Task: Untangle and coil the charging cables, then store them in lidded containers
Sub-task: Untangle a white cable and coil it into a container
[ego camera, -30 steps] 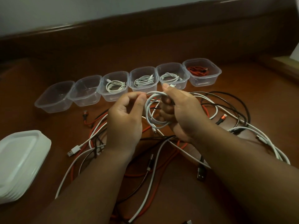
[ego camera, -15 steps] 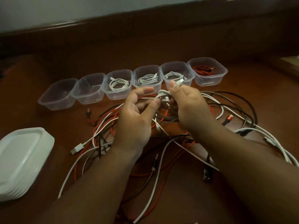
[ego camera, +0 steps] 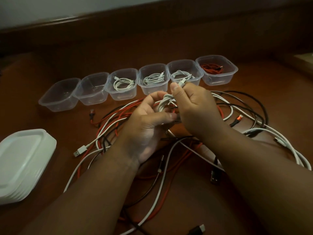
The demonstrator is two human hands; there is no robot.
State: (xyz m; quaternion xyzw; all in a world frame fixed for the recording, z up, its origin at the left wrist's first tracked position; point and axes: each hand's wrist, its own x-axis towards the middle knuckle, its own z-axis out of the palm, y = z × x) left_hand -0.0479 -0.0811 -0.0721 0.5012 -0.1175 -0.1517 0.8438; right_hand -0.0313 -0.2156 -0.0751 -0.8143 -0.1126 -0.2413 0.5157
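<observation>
Above the tangle (ego camera: 152,133) on the worktop (ego camera: 33,119) we hold one white coil (ego camera: 165,103), left fingers (ego camera: 157,97) curled round it, right fingers (ego camera: 176,89) pinching its plug (ego camera: 182,82); nearest empty tub (ego camera: 92,91) lies forward-left, left hand (ego camera: 149,119) closer.

Dim light overall. Reddish-brown wooden surface (ego camera: 50,61) filled most of the view, with a raised dark wooden ledge (ego camera: 152,19) along its far edge. Pale grey wall (ego camera: 42,9) sat behind it.
</observation>
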